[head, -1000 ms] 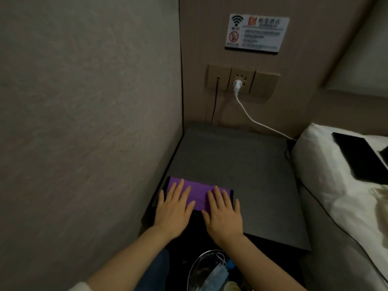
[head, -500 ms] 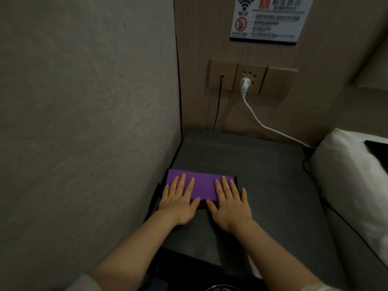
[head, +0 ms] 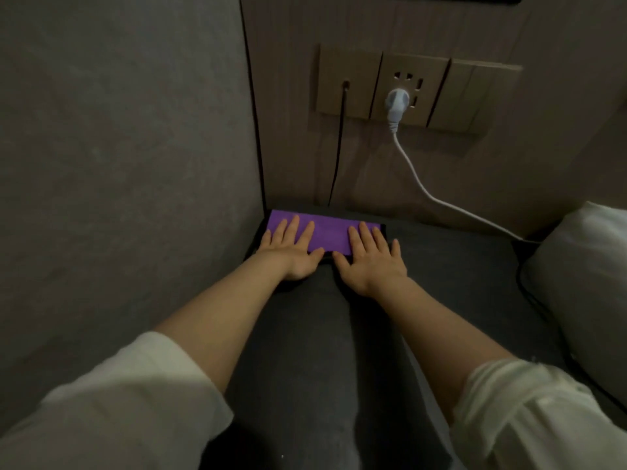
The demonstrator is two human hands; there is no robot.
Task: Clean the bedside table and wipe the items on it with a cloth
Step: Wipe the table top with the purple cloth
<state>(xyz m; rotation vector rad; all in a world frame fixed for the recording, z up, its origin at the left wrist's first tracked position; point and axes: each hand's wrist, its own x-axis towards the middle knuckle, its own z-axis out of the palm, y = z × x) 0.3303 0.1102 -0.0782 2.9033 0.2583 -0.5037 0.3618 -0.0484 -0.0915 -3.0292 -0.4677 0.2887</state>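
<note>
So the purple cloth (head: 325, 234) was folded into a flat strip, lying at the back left corner of the dark bedside table (head: 441, 273), right up against the side wall and nearly touching the wood back panel. Both hands were flat on it, fingers straight and spread, nothing gripped: left hand (head: 291, 249) on the left end, right hand (head: 369, 257) on the right end, palms trailing onto the tabletop. Looked like thin, soft microfiber, v light and floppy, so prob it slides fine under flat pressure but bunches if pushed from one edge. Imo pressing both ends beats pinching. White charger cable (head: 424, 188) hung from the wall socket (head: 412, 93) close by, easy to snag tbh.
</note>
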